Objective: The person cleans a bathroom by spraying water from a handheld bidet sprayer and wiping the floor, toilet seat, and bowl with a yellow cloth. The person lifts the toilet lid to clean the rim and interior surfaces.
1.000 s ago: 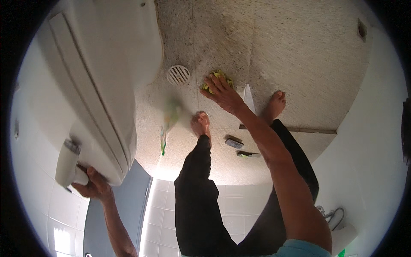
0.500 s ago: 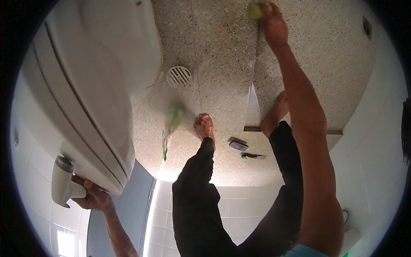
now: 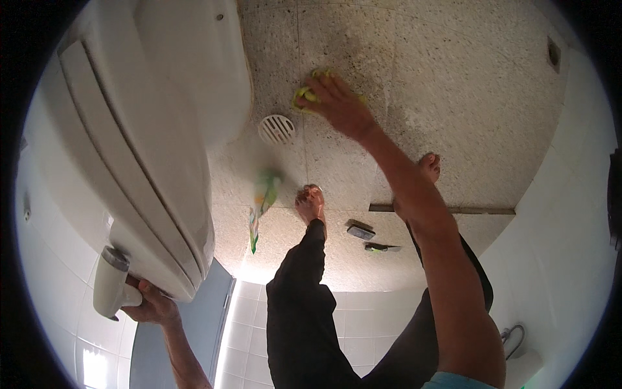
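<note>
My right hand is closed on a yellow-green cloth, pressed against the speckled floor just beyond the round drain. The cloth bunches out past my fingertips and under my palm. Low on the left, my left hand is at the near end of the white toilet. Its fingers curl about the short stub of a white rounded fitting with a grey ribbed cap. Part of that grip is hidden behind the stub.
A slotted white drain cover lies beside the toilet base. Near my bare feet are a green and white packet, partly blurred, a dark-bristled brush and a slim black and green tool. A dark ledge crosses the floor.
My right hand has swept the cloth leftward and nearer, from the far floor to beside the drain. My left hand stays on the fitting. The whole view has shifted slightly.
</note>
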Available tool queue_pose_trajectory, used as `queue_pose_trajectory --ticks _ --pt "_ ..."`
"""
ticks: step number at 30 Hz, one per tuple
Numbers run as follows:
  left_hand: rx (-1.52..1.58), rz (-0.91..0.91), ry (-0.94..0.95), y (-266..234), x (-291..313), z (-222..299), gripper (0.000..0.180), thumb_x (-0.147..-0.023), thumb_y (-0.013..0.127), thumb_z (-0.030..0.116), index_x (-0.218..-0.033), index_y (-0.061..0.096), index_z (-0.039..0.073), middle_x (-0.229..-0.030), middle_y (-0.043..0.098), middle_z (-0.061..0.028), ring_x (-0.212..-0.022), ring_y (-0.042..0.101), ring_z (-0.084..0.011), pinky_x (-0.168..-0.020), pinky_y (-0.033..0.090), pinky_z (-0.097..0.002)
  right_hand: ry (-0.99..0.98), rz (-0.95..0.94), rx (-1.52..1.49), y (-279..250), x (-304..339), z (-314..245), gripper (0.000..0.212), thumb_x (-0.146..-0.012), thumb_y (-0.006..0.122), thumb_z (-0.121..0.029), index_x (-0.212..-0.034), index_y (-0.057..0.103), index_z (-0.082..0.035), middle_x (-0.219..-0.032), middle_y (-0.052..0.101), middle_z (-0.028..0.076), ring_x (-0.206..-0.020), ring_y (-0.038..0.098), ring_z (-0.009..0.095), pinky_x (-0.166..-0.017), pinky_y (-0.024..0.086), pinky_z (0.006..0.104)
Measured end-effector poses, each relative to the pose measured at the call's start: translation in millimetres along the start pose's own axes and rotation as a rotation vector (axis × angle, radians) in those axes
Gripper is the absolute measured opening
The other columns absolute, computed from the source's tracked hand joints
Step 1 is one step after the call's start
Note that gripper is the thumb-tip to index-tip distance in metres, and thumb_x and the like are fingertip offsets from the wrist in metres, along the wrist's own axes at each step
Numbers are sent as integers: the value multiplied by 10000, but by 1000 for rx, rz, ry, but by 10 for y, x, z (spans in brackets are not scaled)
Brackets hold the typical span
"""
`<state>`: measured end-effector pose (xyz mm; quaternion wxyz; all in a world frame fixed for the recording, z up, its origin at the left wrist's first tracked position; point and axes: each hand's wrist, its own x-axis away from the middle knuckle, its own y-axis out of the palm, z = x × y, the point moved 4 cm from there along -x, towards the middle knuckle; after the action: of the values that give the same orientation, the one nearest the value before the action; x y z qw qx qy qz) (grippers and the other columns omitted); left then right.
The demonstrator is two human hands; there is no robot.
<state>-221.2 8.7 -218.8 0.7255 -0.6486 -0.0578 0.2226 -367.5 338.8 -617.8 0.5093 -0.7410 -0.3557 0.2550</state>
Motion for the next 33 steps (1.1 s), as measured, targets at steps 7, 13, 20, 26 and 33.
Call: queue_pose_trajectory --ticks 7,13,20,26,33 --pt "-50 -26 -39 -57 9 4 672 -958 630 489 -1312 455 -55 -1144 623 -182 -1014 640 -268 -824 539 -381 316 309 116 -563 -366 1555 670 -871 557 40 -1490 433 -187 -1494 403 207 -1447 326 418 -1167 337 528" --pt "-55 -44 -53 -38 49 -57 661 -964 614 511 -1294 485 -47 -1154 599 -181 -1029 622 -280 -839 521 -392 579 273 -36 -357 103 1161 614 -913 530 23 -1493 410 -138 -1594 230 243 -1476 237 460 -1204 265 544" --pt "-117 -54 -22 -87 63 -103 649 -968 627 484 -1316 482 -44 -1186 583 -185 -1077 606 -291 -898 501 -416 459 76 42 -154 513 541 585 -918 532 -10 -1484 414 -102 -1583 258 250 -1497 224 426 -1204 267 536" --pt "69 -47 -13 -15 22 -52 627 -983 634 418 -1351 453 -57 -1161 596 -173 -1067 607 -270 -912 490 -402 462 35 300 -495 -388 1509 529 -930 547 -81 -1451 461 -40 -1592 282 229 -1448 306 420 -1153 362 429" --pt "62 -58 42 -6 6 -13 607 -993 627 398 -1371 437 -36 -1242 545 -176 -1122 583 -255 -907 513 -395 182 77 -105 -86 260 532 418 -917 548 -55 -1329 586 -116 -1534 376 198 -1468 309 380 -1218 275 513"
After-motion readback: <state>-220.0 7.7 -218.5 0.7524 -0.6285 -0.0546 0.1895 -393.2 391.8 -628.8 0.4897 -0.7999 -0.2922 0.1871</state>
